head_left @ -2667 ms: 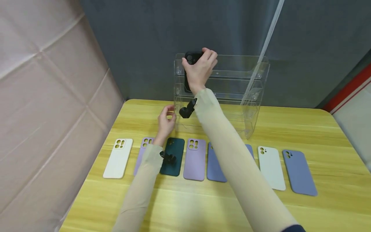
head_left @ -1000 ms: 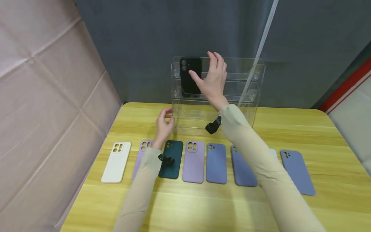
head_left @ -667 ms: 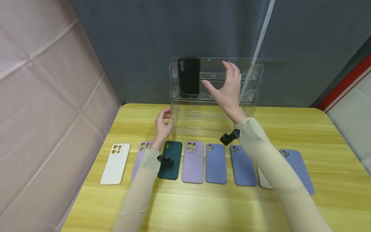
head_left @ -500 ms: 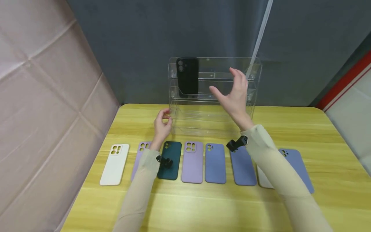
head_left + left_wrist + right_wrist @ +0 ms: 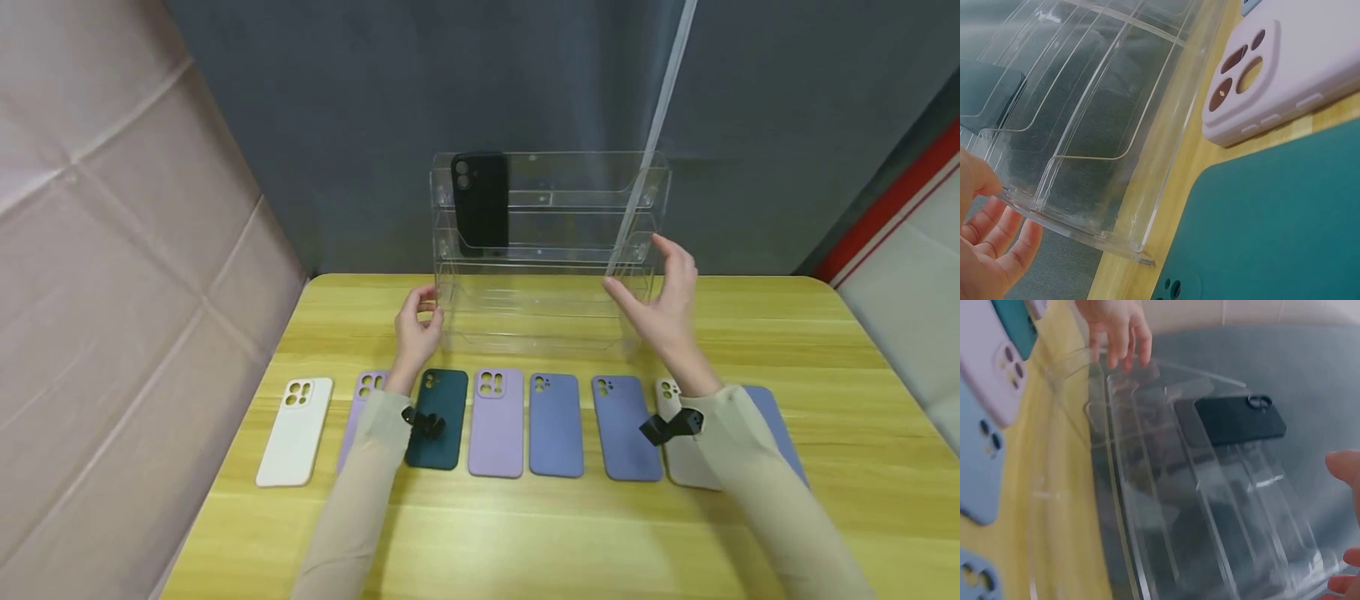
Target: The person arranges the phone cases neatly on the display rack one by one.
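Apparently placed, the black phone case (image 5: 482,204) stands upper-left in the clear tiered rack (image 5: 555,252), whose left edge my left hand (image 5: 417,333) pinches while my empty right hand (image 5: 666,313) hovers spread near its right, likely needing a grip next.

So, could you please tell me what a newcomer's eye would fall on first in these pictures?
Probably the black phone case, standing out alone at the upper left of the clear rack. Next would likely come the row of phone cases lying across the wooden table in front, and then the left hand holding the rack's left edge.
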{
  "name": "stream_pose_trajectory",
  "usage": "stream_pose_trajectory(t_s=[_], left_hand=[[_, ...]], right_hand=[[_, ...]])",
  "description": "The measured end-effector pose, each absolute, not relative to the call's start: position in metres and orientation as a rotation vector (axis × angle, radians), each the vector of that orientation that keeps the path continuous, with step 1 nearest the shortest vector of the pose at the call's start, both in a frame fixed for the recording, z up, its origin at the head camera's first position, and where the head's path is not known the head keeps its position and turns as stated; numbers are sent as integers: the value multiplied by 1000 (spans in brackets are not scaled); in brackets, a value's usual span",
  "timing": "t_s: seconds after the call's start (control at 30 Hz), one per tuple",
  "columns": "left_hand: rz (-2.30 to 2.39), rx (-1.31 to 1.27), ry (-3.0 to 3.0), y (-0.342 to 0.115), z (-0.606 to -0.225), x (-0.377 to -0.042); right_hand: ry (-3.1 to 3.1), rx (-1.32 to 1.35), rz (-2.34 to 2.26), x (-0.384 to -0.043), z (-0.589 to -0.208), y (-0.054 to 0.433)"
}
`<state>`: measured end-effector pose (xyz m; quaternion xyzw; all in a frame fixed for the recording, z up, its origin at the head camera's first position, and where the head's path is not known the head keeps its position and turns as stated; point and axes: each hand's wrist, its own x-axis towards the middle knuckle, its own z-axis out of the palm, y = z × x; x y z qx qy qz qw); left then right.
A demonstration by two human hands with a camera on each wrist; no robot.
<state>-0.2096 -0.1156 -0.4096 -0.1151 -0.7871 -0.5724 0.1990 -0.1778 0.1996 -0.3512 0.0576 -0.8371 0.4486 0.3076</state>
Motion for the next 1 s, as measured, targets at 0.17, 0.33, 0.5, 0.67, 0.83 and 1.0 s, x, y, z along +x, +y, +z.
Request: stream_pose_trajectory(t_s=[0.17,0.33,0.5,0.67,0.83,1.0], left_hand=[[-1600,-322,-2198,-118,-410,-210],[-1601,-329,-2189,-120,-410,-210],[-1611,-341,-2183,-121,-411,-210],[-1618,-344,-2191,-121,-411,-209],[-1600,-335,-2197,-121,-410,-209],[-1587,-337,-2199,-120,-410,-209]], right_hand=[[-2215,128,1227,-164,-368,218],[-2198,94,1219,-152,-382,235],[-2266,-9,1222,-135,-393,253],[-2317,-147,1280,-119,-407,270],[-2350,-284,1293,-107,-421,286],[-2400,-402,1248,-98,-434,303]])
